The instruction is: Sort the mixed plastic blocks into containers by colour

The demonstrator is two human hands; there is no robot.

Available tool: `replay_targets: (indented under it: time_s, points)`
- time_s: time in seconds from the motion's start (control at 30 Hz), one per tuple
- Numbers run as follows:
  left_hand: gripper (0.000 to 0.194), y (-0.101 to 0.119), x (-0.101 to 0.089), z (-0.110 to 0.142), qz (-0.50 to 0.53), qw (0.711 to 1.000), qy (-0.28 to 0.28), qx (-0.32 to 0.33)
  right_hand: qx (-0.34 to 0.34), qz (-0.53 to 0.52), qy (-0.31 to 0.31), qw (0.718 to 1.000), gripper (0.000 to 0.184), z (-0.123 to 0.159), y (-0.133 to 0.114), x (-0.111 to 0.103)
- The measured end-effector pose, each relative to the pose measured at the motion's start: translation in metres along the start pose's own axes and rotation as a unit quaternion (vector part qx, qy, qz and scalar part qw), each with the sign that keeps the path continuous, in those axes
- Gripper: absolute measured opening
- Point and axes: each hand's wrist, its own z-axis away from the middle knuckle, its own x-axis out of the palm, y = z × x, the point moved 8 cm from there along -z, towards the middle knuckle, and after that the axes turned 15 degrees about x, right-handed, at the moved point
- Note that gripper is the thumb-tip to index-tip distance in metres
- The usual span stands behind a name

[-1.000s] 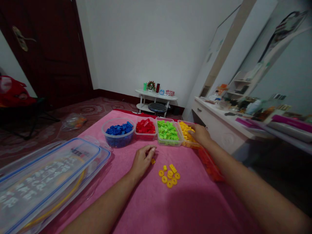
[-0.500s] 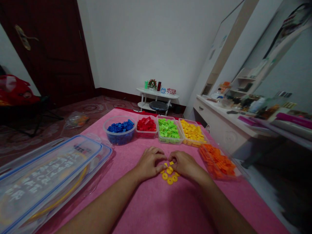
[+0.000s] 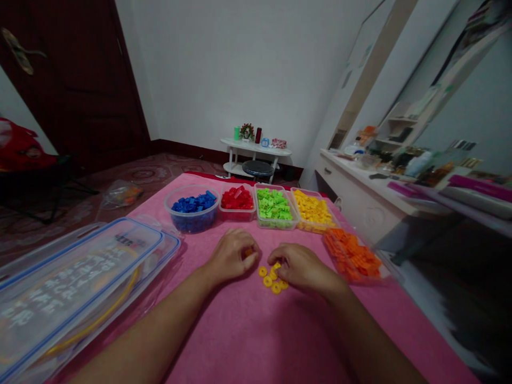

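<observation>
My left hand (image 3: 232,253) is curled a little above the pink cloth, with a small yellow piece (image 3: 248,252) showing between thumb and fingers. Its exact shape is mostly hidden. To the right, my right hand (image 3: 299,264) has its fingertips closed around a small yellow block (image 3: 277,265), partly covered by the fingers. Several flat yellow rings with centre holes lie on the cloth between the hands, among them a front yellow ring (image 3: 276,288) and a left yellow ring (image 3: 262,271).
Behind the hands stand tubs of blue bricks (image 3: 195,204), red bricks (image 3: 237,197), green bricks (image 3: 274,204) and yellow bricks (image 3: 312,208). Orange bricks (image 3: 354,255) fill a tub at right. A clear lidded box (image 3: 154,234) lies at left on the pink cloth (image 3: 240,330).
My left hand has moved left, away from the yellow pieces, with a small yellow piece in it. My right hand stays by the rings. The whole view has shifted slightly.
</observation>
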Motion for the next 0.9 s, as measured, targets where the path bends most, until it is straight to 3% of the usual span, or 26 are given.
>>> replay_targets:
  time_s: [0.17, 0.33, 0.47, 0.57, 0.67, 0.8, 0.9]
  points:
    - [0.010, 0.016, 0.007, -0.005, -0.064, 0.986, -0.131, 0.076, -0.006, 0.016, -0.042, 0.999, 0.028, 0.000, -0.001, 0.013]
    - [0.016, 0.030, 0.014, -0.009, -0.052, 0.976, -0.184, 0.106, -0.013, 0.028, -0.056, 0.998, 0.031, 0.004, -0.001, 0.011]
    - [0.012, 0.028, 0.027, -0.005, -0.057, 0.971, -0.208, 0.107, -0.012, 0.032, -0.052, 0.998, 0.030, 0.005, -0.001, 0.011]
    - [0.012, 0.025, 0.031, -0.003, -0.045, 0.974, -0.197, 0.097, 0.002, 0.035, -0.050, 0.998, 0.029, 0.003, 0.000, 0.013]
    - [0.014, 0.019, 0.024, -0.005, -0.052, 0.985, -0.154, 0.063, 0.035, 0.039, -0.022, 0.998, 0.027, 0.001, 0.001, 0.011]
    - [0.019, -0.008, 0.000, -0.003, -0.066, 0.995, -0.039, -0.059, 0.055, 0.053, 0.004, 0.997, 0.026, -0.001, -0.002, 0.009]
    - [0.019, -0.033, -0.004, 0.005, -0.039, 0.989, -0.024, -0.138, 0.070, 0.056, 0.014, 0.996, 0.026, -0.003, 0.001, 0.005]
